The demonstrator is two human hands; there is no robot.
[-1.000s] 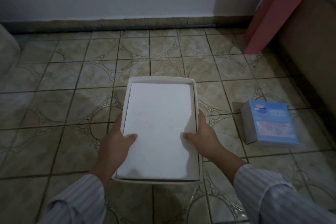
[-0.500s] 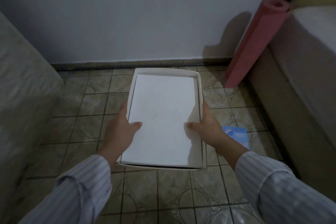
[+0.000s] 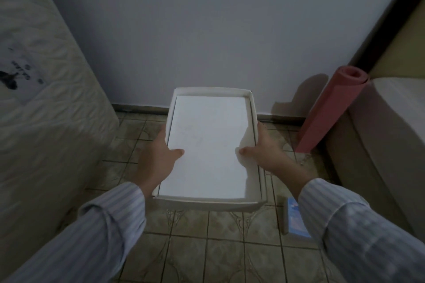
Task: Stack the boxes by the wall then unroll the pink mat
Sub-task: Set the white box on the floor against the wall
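I hold a flat white box (image 3: 208, 145) level above the tiled floor, its far end toward the wall. My left hand (image 3: 158, 156) grips its left side with the thumb on top, and my right hand (image 3: 264, 154) grips the right side the same way. A smaller blue box (image 3: 295, 219) lies on the floor at the lower right, partly hidden by my right sleeve. The rolled pink mat (image 3: 331, 108) stands tilted against the wall, beside the sofa.
A pale mattress (image 3: 46, 110) stands on edge along the left. A beige sofa (image 3: 391, 133) fills the right side. The white wall (image 3: 195, 30) with its dark baseboard lies straight ahead. Patterned floor tiles (image 3: 207, 248) run between them.
The white box has risen from the floor and moved toward the wall with both hands on it. The view has tipped up, showing more wall, the mattress and the mat's top.
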